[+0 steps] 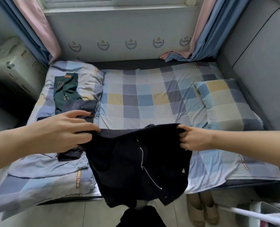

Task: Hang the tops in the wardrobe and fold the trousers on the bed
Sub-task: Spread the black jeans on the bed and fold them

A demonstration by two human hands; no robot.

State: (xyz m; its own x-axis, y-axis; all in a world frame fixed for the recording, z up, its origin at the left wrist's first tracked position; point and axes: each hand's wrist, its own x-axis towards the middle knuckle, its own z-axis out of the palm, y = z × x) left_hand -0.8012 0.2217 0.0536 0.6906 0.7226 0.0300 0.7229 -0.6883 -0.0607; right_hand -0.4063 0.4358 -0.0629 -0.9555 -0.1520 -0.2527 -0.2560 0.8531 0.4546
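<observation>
We held a black garment [136, 161] with both hands over the near edge of the bed [144, 99]. The left hand [59, 130] pinched one upper corner of it, fingers curled into the cloth, and the right hand [193, 138] gripped the other upper corner in the same way. The garment hung between them — its lower part dropped past the mattress edge toward the floor. A silver zip [145, 167] ran down the front, so we judged it to be a top, though we could not tell for sure.

To do this step well, we thought it was best to keep both corners level and the cloth stretched, so that the shoulders became easy to find. If it was a top, it needed a hanger and the wardrobe, neither of which was visible here.

On the left side of the bed lay a dark green garment [65, 90], a grey-blue one [80, 107] and light blue trousers [46, 164] — we had to lift the black piece clear without dragging these.
</observation>
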